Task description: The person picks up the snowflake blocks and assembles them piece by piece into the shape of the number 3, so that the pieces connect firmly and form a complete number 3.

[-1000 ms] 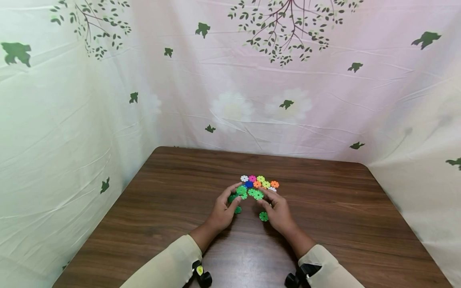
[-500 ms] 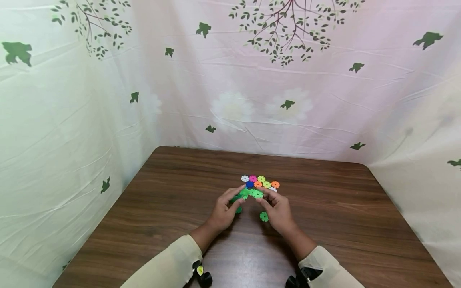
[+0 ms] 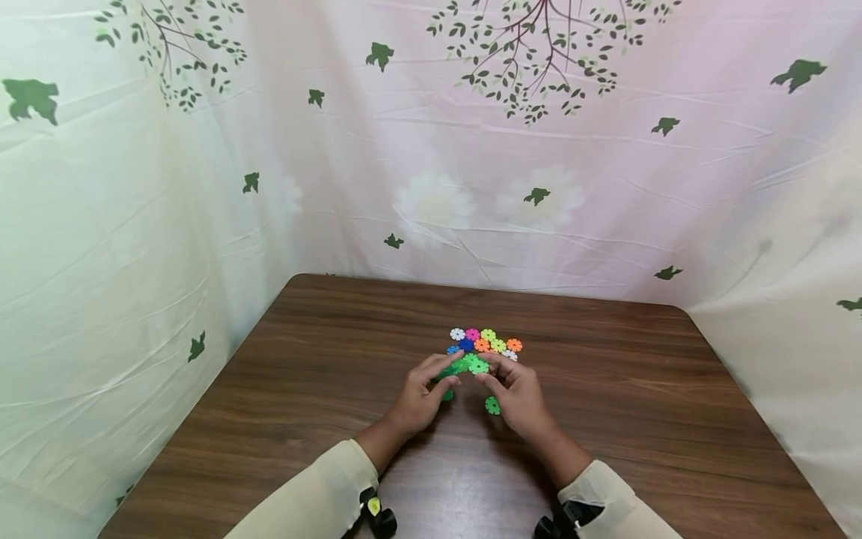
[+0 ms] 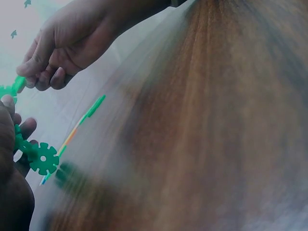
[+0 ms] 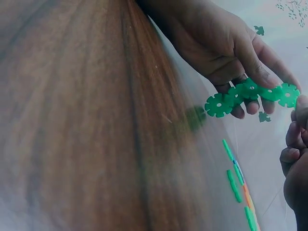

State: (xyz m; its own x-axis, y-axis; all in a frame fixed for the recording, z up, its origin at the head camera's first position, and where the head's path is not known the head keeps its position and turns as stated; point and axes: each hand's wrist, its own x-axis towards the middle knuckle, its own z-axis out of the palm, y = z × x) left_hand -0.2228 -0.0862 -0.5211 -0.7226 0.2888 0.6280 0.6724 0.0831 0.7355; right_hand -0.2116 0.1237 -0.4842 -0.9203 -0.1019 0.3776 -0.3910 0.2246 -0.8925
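Over the table, my left hand (image 3: 417, 393) holds a chain of joined green notched flower discs (image 5: 233, 95) between thumb and fingers. The chain's lower end disc (image 4: 43, 159) sticks out past the hand in the left wrist view. My right hand (image 3: 518, 393) pinches a bright green notched disc (image 3: 478, 366) at the chain's other end; whether it is fully slotted in cannot be told. Under the left thumb shows another green disc (image 3: 447, 395), and I cannot tell if it belongs to the chain. Near the right wrist a loose green disc (image 3: 493, 405) lies flat.
Beyond the hands lies a cluster of loose discs: white (image 3: 457, 335), pink (image 3: 472, 335), yellow (image 3: 488, 335), orange (image 3: 515, 345) and blue (image 3: 467, 345). The brown wooden table (image 3: 323, 337) is enclosed by a printed curtain (image 3: 431, 150) at the back and sides.
My hands have come slightly closer together. The right hand's green disc has shifted left to the chain. The left hand's chain has tilted, and a light blue disc behind it now shows more.
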